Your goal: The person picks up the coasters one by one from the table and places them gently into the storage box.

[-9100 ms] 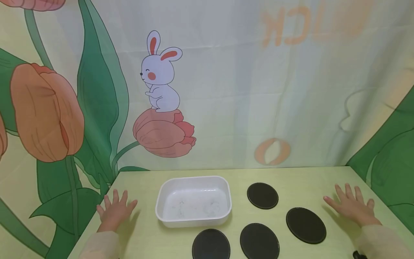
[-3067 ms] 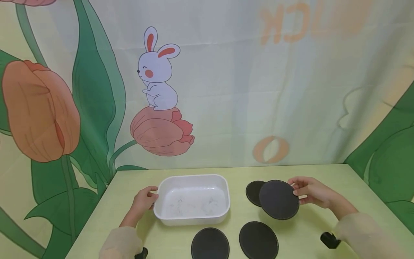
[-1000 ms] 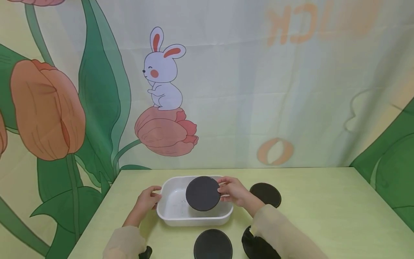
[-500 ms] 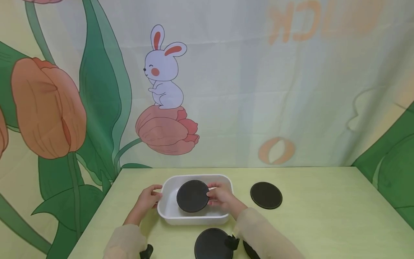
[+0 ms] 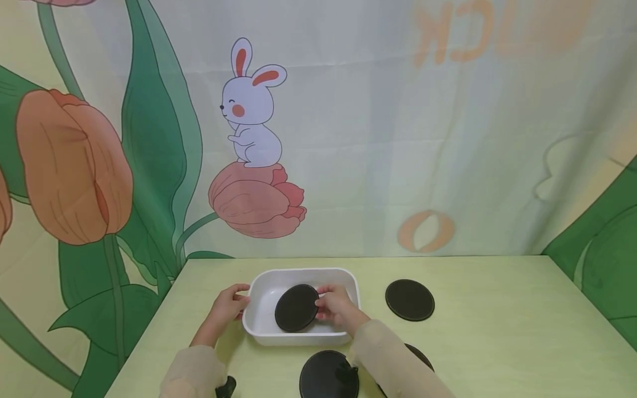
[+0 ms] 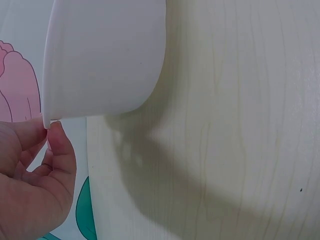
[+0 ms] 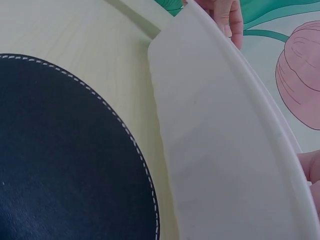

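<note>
A white rectangular tray [image 5: 298, 339] stands on the table left of centre. My left hand [image 5: 225, 309] pinches its left rim between thumb and fingers; the left wrist view shows this hand [image 6: 42, 185] at the rim's edge. My right hand [image 5: 340, 308] reaches over the tray's right side and pinches a round black coaster [image 5: 296, 308] by its right edge. That coaster is tilted inside the tray, its lower edge close to the floor; whether it touches cannot be told. In the right wrist view, the tray wall [image 7: 220, 125] hides most of the right hand [image 7: 312, 172].
One black coaster [image 5: 410, 300] lies right of the tray. A second coaster [image 5: 325, 378] lies in front, its light stitching visible on the coaster [image 7: 75, 150] in the right wrist view. The right sleeve partly covers a third coaster [image 5: 419, 355]. A printed curtain [image 5: 348, 166] hangs behind the table.
My hands were spread apart on the table. The left took the tray's rim; the right picked up the rightmost coaster, carried it left over the tray and lowered it inside, tilting it.
</note>
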### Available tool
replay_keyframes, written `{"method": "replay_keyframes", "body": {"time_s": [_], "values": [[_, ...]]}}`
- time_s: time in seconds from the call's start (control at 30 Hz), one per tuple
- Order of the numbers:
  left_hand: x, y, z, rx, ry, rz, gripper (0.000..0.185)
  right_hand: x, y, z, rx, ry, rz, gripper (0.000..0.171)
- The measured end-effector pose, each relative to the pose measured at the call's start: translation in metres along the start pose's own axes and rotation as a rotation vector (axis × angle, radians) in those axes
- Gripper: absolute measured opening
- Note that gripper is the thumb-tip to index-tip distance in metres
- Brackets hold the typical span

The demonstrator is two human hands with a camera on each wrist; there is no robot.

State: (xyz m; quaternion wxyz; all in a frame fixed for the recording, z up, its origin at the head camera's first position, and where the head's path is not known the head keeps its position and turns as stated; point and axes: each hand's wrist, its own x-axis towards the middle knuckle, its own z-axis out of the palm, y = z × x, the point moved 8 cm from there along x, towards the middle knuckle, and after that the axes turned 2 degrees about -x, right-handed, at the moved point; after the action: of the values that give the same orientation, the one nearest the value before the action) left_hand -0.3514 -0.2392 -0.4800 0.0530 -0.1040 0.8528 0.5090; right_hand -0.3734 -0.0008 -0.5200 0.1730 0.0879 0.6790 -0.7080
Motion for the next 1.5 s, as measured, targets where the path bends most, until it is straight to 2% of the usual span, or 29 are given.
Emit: {"method": "replay_keyframes", "body": {"time_s": [0.27,0.43,0.57,0.9,1.2,1.5], "values": [[0.001,-0.002,0.002,-0.008,0.006,0.003,0.035,-0.002,0.005,-0.007,-0.040,0.070,0.045,0.041],[0.001,-0.002,0.001,-0.008,0.012,0.001,0.035,-0.008,0.001,-0.009,-0.081,0.064,0.043,0.041],[0.000,-0.001,0.000,0.001,0.012,0.003,0.035,-0.017,-0.010,-0.008,-0.123,0.008,0.031,0.042],[0.000,0.000,0.000,0.015,0.012,-0.003,0.034,-0.046,-0.045,-0.014,-0.246,-0.206,-0.042,0.041],[-0.002,0.001,0.000,0.021,0.005,0.013,0.035,-0.069,-0.064,-0.032,-0.324,-0.350,-0.049,0.043],[-0.001,0.000,0.000,0.019,0.006,0.000,0.036,-0.082,-0.072,-0.062,-0.368,-0.417,-0.069,0.042]]}}
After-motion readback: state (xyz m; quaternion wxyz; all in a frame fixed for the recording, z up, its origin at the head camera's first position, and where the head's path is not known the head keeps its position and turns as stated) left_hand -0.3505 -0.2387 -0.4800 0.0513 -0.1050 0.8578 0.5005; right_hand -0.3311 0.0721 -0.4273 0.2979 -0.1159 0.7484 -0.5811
